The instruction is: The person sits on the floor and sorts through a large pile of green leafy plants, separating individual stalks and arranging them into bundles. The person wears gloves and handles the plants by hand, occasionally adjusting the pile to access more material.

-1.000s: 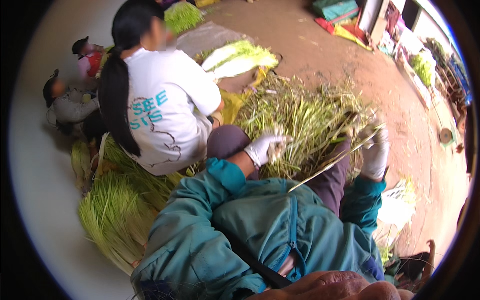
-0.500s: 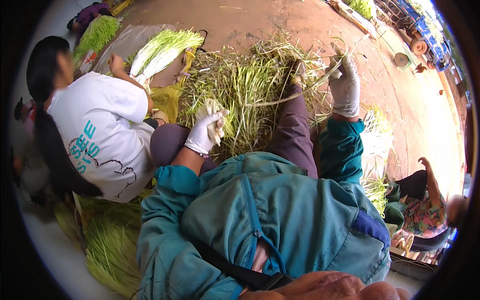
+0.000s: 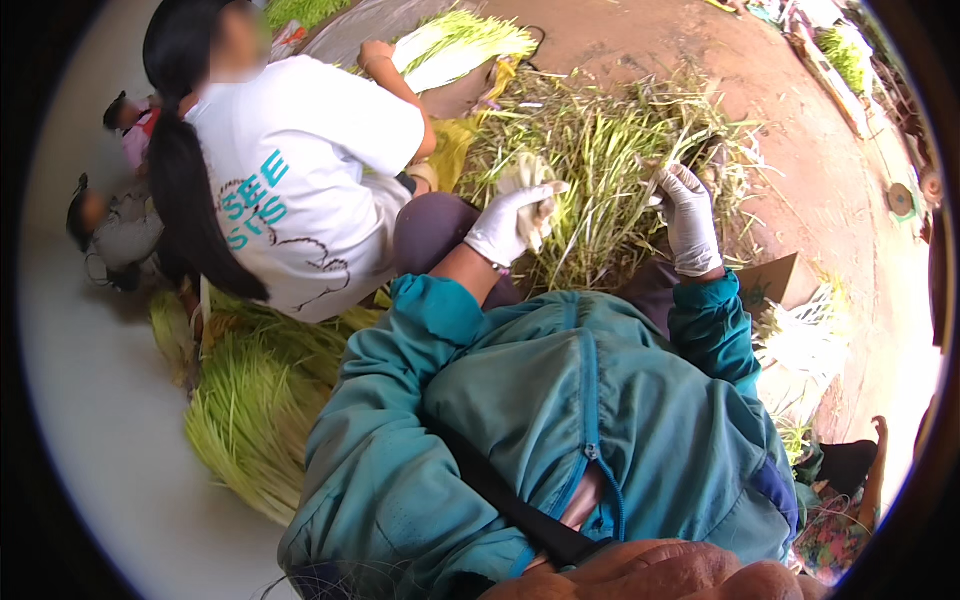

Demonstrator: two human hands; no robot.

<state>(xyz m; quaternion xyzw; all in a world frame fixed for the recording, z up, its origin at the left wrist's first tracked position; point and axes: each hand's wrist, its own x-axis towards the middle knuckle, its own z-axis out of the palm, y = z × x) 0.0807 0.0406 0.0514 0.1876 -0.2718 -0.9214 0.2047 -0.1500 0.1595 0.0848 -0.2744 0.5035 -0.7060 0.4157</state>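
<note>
My left hand (image 3: 508, 226), in a white glove, is closed round a bunch of pale stalks (image 3: 528, 178), whose whitish ends stick out above the fingers. Over to the right, my gloved right hand (image 3: 689, 222) is raised with thumb and fingertips pinched together. Whatever lies in that pinch is too small to make out. Beneath and beyond both hands spreads a heap of loose green and straw-coloured leaves and stalks (image 3: 600, 160).
A co-worker in a white T-shirt (image 3: 300, 150) sits close on my left. Beyond lies a bundle of white-stemmed greens (image 3: 450, 50); another green pile (image 3: 250, 420) is at lower left. Right of me are a cardboard piece (image 3: 768, 280) and white stalks (image 3: 810, 330). Another person (image 3: 840, 530) sits lower right.
My right hand has come down and inward from the upper right; the long stalk it held no longer shows. My left hand keeps its bunch. The whole view has shifted.
</note>
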